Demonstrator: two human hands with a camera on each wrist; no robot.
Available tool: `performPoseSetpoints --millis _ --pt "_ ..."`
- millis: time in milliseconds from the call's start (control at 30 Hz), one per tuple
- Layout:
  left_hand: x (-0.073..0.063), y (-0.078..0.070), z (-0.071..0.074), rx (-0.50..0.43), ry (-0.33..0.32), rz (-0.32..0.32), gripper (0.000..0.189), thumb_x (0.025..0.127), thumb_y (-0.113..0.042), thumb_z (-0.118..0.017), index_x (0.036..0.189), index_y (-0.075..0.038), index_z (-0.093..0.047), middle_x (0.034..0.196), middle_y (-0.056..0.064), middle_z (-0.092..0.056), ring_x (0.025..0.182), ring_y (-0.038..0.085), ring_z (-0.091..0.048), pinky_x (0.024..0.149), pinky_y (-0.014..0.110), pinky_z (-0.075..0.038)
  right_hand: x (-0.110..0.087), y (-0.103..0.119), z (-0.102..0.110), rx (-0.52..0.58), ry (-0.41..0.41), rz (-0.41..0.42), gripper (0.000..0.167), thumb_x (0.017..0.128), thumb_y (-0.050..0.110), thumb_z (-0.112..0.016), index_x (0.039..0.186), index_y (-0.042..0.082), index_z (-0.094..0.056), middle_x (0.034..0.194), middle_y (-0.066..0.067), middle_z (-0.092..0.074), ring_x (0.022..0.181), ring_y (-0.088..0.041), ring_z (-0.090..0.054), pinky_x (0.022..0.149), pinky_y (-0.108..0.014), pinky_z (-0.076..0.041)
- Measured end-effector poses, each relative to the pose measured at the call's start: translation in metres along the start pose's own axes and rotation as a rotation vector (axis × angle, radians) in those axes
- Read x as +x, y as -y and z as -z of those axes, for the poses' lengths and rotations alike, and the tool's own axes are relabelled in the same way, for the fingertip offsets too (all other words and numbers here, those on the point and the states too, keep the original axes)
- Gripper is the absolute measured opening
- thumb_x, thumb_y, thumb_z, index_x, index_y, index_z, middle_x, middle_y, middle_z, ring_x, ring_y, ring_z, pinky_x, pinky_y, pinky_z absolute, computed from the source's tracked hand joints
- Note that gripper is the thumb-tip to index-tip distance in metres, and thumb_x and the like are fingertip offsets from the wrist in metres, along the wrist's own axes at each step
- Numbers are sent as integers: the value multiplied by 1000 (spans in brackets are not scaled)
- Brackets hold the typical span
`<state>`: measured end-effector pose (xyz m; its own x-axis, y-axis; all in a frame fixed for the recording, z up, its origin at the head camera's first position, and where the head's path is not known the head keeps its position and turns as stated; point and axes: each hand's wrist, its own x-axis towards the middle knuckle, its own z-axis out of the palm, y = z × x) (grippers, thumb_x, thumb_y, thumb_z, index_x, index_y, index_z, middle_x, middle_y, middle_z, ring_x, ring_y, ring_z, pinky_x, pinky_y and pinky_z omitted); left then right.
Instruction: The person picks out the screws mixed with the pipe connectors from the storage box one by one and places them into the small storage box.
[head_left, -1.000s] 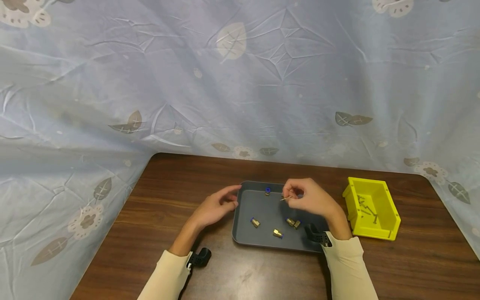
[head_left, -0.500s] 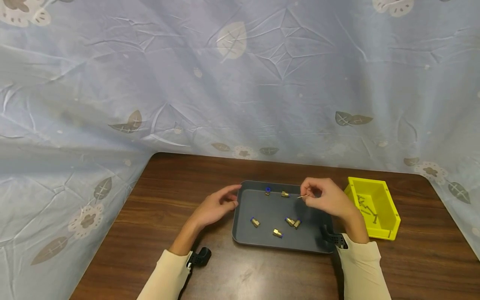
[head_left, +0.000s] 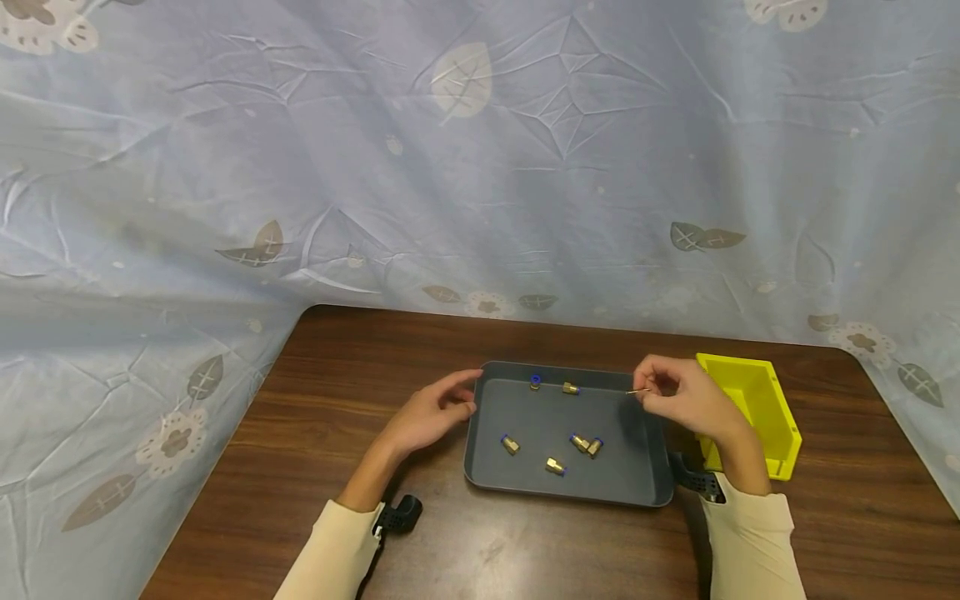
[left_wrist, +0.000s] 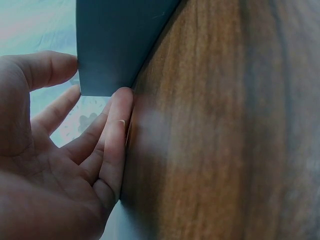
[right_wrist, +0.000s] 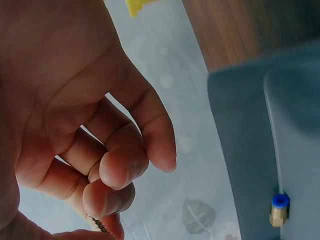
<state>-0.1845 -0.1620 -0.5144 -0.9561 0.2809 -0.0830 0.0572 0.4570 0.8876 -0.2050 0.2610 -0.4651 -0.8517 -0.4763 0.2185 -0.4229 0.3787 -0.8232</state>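
Note:
My right hand [head_left: 678, 396] hovers over the far right corner of the grey tray [head_left: 637, 483], pinching a thin screw [head_left: 637, 390] between thumb and fingertips; in the right wrist view the curled fingers [right_wrist: 117, 172] hold the screw [right_wrist: 100, 225] at the bottom edge. My left hand [head_left: 431, 414] rests on the wooden table by the tray's left rim, fingers loosely extended and touching the tray corner [left_wrist: 107, 75]. Several brass fittings with blue ends [head_left: 555, 467] lie in the tray.
A yellow bin [head_left: 757, 408] with screws inside stands right of the tray, just beyond my right hand. A blue patterned cloth [head_left: 480, 167] hangs behind and drapes over the table's left side. Bare wood [head_left: 487, 550] shows in front.
My right hand has carried the screw rightwards, from over the tray's middle to its far right corner near the yellow bin. The left hand has stayed put.

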Motion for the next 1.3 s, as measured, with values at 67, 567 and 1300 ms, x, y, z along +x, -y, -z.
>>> performPoseSetpoints --millis 67,567,1300 --pt "0 0 0 1 -2 4 56 107 -20 -71 162 -26 -59 129 7 -74 108 18 -72 97 48 -56 -3 -1 4 -5 -11 -15 16 91 -7 -72 95 8 -68 81 -2 -55 74 -20 -58 67 -30 -48" --pt "0 0 0 5 -9 1 56 107 -20 -71 161 -26 -59 129 7 -74 108 18 -72 96 47 -57 -26 -5 27 -17 -130 -43 14 95 -10 -70 99 4 -70 86 -4 -58 80 -18 -59 70 -27 -48" --pt "-1 -1 1 6 3 -1 57 106 -21 -70 162 -25 -58 131 8 -74 109 19 -72 97 48 -56 -62 -30 61 -241 -348 -163 6 99 -1 -74 104 3 -73 89 9 -69 75 -10 -57 68 -21 -45"
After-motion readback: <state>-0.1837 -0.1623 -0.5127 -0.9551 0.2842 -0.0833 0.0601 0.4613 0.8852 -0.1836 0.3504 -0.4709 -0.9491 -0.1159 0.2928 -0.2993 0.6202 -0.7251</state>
